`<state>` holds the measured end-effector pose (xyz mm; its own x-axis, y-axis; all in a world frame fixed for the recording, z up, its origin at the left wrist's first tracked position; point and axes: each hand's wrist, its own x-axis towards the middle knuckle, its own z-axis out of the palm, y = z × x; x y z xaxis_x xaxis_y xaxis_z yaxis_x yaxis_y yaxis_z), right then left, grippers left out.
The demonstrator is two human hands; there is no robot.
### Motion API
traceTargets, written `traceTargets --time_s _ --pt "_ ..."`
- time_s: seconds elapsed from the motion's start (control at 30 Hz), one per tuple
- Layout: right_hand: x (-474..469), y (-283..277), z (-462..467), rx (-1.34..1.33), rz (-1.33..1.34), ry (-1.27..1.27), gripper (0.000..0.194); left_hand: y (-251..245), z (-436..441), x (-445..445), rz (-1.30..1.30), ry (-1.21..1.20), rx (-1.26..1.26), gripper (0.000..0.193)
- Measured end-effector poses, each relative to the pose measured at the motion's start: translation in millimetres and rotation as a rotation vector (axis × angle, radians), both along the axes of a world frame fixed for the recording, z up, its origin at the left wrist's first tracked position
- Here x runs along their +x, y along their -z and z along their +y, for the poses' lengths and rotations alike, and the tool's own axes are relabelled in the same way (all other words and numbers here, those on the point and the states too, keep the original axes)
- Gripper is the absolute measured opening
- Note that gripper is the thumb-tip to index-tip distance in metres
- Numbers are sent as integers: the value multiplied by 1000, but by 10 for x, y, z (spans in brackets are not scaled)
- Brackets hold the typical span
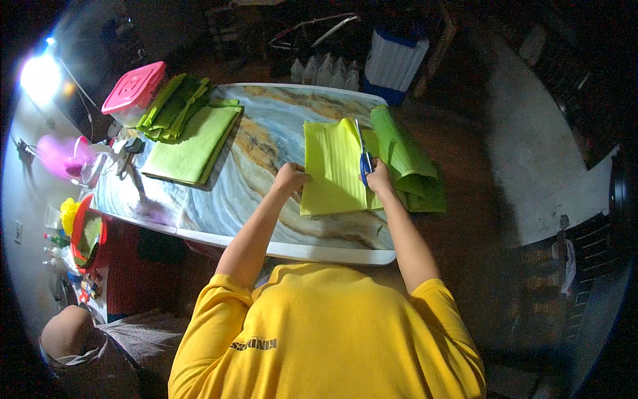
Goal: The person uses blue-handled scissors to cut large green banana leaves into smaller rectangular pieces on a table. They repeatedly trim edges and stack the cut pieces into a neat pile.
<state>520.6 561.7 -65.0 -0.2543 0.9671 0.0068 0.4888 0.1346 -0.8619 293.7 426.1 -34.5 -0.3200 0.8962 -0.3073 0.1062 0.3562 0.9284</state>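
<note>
On the marbled table top a folded sheet of bright yellow-green material [331, 164] lies in front of me. My left hand [293, 178] pinches its left edge. In my right hand [377, 175] is a pair of scissors with blue handles [365, 162], blades pointing away from me, along the right part of the folded sheet; whether the blades are parted I cannot tell. Just beyond my right hand, a darker green sheet [406, 149] from the same kind of material hangs over the table's right end.
A folded green stack [192, 144], crumpled green pieces [174, 107] and a pink-lidded plastic box [134, 87] occupy the table's left part. A pink fan [75, 154] stands beyond the left end. Another person [75, 334] is at the lower left. White bags [326, 72] stand behind the table.
</note>
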Motion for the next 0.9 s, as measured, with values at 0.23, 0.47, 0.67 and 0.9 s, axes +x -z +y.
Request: traceTargets --time_s 0.23,0.47,0.67,0.9 --pt "-38 -267 -141 52 34 -6 35 91 91 -178 194 54 -8 22" --pt "521 -894 -1116 -473 356 -191 26 45 -203 -616 -151 97 135 20" --pt "608 -1031 -2270 -964 210 -407 54 -123 -686 -1113 -173 110 73 21" --pt "59 -733 -2874 -923 97 -412 66 39 -1211 -1489 -213 93 -14 14"
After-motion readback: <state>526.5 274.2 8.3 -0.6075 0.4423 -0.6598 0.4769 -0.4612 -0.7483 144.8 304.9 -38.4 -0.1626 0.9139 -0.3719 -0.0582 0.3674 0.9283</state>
